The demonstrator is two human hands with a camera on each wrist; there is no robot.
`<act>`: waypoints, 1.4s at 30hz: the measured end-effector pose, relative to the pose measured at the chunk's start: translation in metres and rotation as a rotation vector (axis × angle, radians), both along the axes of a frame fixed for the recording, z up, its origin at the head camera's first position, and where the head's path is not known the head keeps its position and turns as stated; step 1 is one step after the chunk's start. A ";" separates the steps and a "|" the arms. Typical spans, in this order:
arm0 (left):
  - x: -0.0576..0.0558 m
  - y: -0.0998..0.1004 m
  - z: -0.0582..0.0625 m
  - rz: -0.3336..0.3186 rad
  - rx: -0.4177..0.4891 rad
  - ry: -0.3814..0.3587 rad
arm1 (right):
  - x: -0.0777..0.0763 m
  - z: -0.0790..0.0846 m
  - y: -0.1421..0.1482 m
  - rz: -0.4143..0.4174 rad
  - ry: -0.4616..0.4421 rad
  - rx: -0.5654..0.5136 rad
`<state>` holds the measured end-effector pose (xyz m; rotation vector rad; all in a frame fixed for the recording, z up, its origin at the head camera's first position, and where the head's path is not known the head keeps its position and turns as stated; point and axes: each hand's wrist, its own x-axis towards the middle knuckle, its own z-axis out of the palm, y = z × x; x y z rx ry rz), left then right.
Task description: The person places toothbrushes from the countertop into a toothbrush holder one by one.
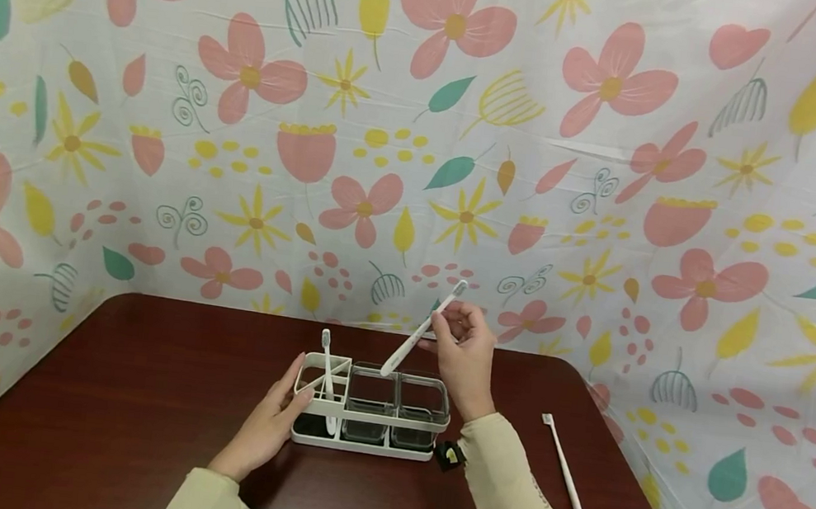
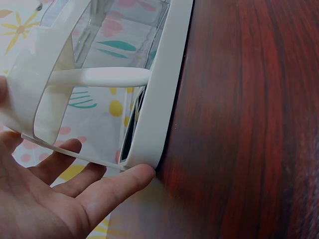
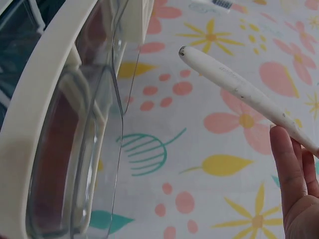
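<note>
A white toothbrush holder [image 1: 390, 420] stands on the table with a divided left section and two clear cups [image 1: 365, 432] to the right. One toothbrush [image 1: 328, 366] leans upright in the left section, its handle [image 2: 107, 77] showing through the open side. My left hand [image 1: 262, 432] grips the holder's left end, fingertips against its side and base edge in the left wrist view. Above the cups, my right hand [image 1: 467, 362] pinches a second white toothbrush [image 1: 414, 340]. That brush slants, bristles up to the right, handle end [image 3: 199, 59] down over the middle cup, apart from it.
A third white toothbrush [image 1: 566, 474] lies on the dark red-brown table [image 1: 100, 413] to the right of my right forearm. Behind the table hangs a floral curtain [image 1: 392, 120]. A small black object [image 1: 450, 455] shows at my right wrist.
</note>
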<state>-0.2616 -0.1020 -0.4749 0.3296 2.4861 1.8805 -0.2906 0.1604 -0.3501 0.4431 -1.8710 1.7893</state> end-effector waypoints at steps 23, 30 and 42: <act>-0.001 -0.001 0.001 0.018 -0.036 0.028 | -0.005 -0.011 -0.028 0.094 0.047 -0.019; -0.003 -0.002 -0.001 0.017 -0.047 0.039 | -0.005 -0.019 -0.033 0.112 0.023 -0.031; -0.003 -0.002 -0.001 0.025 -0.060 0.045 | -0.007 -0.024 -0.043 0.109 -0.002 -0.038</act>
